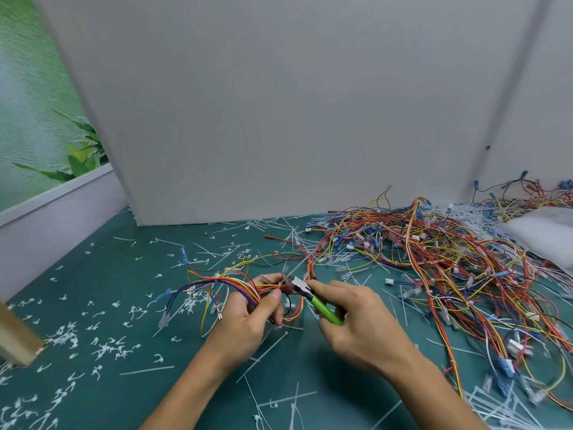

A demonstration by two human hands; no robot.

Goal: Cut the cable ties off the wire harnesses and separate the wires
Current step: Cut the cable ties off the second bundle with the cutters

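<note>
Work surface: dark green mat (102, 274). A white panel (279, 119) stands upright on its far side and serves as the reference.

- Front-right of panel: large tangled heap of wire harnesses (434, 259) in red, yellow, orange, blue and black, with clear and blue connectors.
- Further right of panel, against the heap: soft white bundle (545, 231).
- Front-left of panel: scattered curled tie clippings (108, 347) and one straight tie strip (145, 370).
- Far left of panel, at mat edge: brown block (15, 333).

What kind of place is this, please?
Probably a workbench for wire harness rework: a green mat littered with cut cable ties, a big pile of coloured wires, and green-handled cutters in the right hand.
</note>
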